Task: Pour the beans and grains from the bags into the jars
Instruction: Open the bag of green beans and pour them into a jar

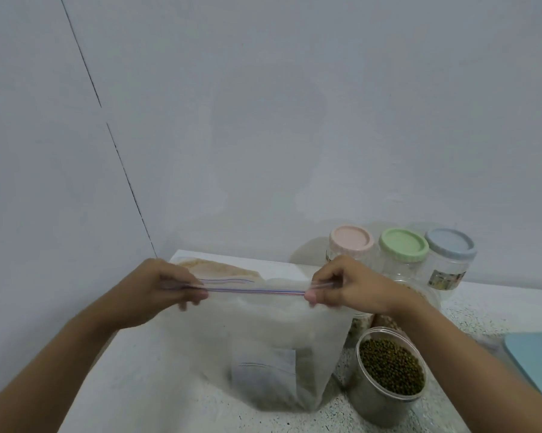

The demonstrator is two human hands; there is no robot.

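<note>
A clear zip bag (263, 339) hangs above the counter, stretched between my hands. My left hand (166, 292) pinches the left end of its red and blue zip strip. My right hand (341, 289) pinches the right end. The bag looks nearly empty and see-through. An open clear jar (388, 370) full of small green beans stands to the bag's lower right. Another bag with pale grain (219, 268) lies flat on the counter behind the held bag.
Three lidded jars stand at the back right: pink lid (351, 240), green lid (402, 245), blue lid (449, 245). Another open jar (419, 295) shows partly behind my right wrist. A light blue flat object (535, 364) lies at the right edge. The speckled counter (498, 307) meets a white wall.
</note>
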